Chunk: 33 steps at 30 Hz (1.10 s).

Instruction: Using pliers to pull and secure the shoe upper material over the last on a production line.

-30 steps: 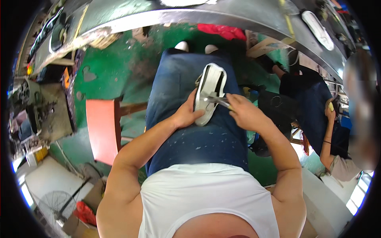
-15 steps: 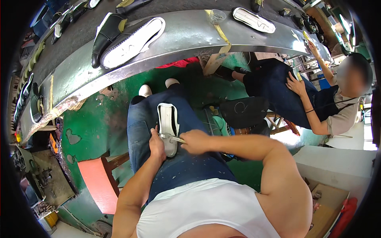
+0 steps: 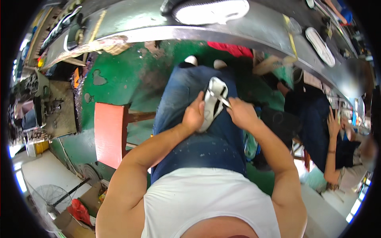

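A shoe (image 3: 218, 85) with its white underside turned up lies on my jeans-covered thighs, its toe and heel pointing away from and toward me. My left hand (image 3: 194, 114) is closed round the shoe's left side. In my right hand (image 3: 243, 114) are metal pliers (image 3: 223, 101), held by the handles. The jaws of the pliers reach over the middle of the shoe's upturned face, close to its left edge. Whether they pinch anything there is too blurred to tell.
A metal-edged bench (image 3: 158, 33) runs across ahead, with a white-soled shoe (image 3: 212, 12), another such shoe (image 3: 320, 47) and a clear plastic cup (image 3: 294, 26). A reddish board (image 3: 109, 135) stands at my left. A co-worker's hand (image 3: 333, 125) is at right; a fan (image 3: 51, 198) stands lower left.
The view has swung left, so the bench and lap appear shifted right. The pliers have moved farther up the shoe, and the shoe now lies more slanted. Both hands keep their holds.
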### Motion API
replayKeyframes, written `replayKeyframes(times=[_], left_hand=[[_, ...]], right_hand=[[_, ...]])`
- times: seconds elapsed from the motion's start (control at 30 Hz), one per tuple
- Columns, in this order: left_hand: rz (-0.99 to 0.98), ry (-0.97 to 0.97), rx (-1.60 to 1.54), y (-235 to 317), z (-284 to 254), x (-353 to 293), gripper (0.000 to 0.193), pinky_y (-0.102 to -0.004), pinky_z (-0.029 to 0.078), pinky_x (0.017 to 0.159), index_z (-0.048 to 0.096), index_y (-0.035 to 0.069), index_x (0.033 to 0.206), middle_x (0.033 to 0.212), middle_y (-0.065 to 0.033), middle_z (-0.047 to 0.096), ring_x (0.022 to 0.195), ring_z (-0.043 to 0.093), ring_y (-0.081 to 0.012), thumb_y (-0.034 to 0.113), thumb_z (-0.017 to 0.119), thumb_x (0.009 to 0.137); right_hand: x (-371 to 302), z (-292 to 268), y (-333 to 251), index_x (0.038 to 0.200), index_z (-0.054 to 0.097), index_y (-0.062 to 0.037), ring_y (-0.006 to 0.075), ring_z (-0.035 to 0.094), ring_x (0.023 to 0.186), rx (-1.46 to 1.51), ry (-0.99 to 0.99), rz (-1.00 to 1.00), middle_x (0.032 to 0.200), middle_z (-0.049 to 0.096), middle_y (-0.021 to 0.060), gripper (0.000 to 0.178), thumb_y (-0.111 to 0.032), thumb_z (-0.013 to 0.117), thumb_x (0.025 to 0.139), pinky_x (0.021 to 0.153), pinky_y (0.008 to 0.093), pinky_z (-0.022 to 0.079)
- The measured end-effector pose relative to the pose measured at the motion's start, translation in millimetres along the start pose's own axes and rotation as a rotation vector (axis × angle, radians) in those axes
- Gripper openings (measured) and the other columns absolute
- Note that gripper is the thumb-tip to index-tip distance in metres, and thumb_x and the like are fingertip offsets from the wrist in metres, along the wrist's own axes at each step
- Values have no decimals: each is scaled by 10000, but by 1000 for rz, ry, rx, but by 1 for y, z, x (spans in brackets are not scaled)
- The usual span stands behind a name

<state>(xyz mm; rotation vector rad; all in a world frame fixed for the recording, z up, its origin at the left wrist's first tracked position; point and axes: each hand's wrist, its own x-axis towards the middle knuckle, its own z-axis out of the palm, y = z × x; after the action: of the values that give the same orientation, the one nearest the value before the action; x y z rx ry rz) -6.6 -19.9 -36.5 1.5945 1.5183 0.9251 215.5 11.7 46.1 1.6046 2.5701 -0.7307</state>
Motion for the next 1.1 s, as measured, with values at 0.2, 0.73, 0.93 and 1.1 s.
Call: replayKeyframes(times=[0.2,0.73,0.93,1.1], left_hand=[[126,-294,300,12,-11,-3,562,-490,557,850,324,194,1532,1491,-304,362,938,656,-479,216,494,997],[-77,-314,154,16,-26,3,689,-426,519,941,310,40,1521,1392,-388,448,1124,617,-463,312,594,956],[-431,-189,-185,-1,-13,-12,617,-366,432,1059,412,-104,1423,1328,-316,566,1249,573,-378,243,608,952],[-160,-335,-107,-3,-17,-27,956,-368,409,1093,210,-27,1544,1398,-293,517,1290,536,-373,236,766,812]], right_hand=[[-15,25,28,1013,559,-17,399,648,898,128,113,76,944,645,216,189,-159,610,901,765,490,517],[31,-29,8,950,596,28,470,628,857,246,-162,116,856,660,266,411,-370,509,1001,772,534,481],[-5,11,-13,985,565,25,491,607,863,439,-112,75,892,645,278,378,-343,485,1014,789,523,473],[-26,13,-19,1021,588,36,510,609,909,582,50,45,921,656,302,417,-365,474,1013,810,535,479]])
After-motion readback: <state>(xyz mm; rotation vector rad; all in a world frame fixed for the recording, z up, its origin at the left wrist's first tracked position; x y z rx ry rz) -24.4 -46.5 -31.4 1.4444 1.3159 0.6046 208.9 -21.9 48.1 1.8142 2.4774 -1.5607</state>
